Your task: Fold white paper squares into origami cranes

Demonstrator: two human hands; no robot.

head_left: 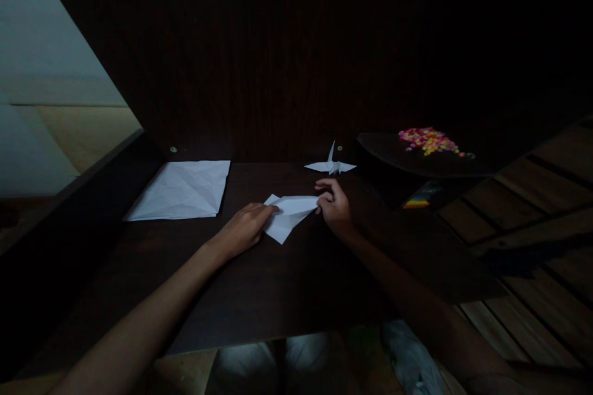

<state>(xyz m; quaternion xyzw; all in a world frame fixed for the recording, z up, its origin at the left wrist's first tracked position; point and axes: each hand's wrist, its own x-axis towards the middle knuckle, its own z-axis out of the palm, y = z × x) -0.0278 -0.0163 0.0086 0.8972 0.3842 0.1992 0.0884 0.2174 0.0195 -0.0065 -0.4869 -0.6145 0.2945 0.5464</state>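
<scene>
A partly folded sheet of white paper point(293, 210) lies between my hands over the dark table. My left hand point(254, 222) grips its left part, the thumb resting on top and the other fingers partly hidden. At the right, the paper narrows to a point, which my right hand point(334, 205) pinches between thumb and finger while the other fingers curl above. Just beyond my right hand stands a finished white paper crane point(330, 165), its wings spread and one slender point upright. To the left lies a stack of creased white paper sheets point(180, 190).
The dark wooden table point(259, 296) has a tall panel point(259, 62) at its back and a raised side board point(74, 182) at the left. On a rounded shelf point(380, 147) at the right sits a pile of small pink and yellow pieces point(430, 139). Wooden slats point(537, 197) lie beyond.
</scene>
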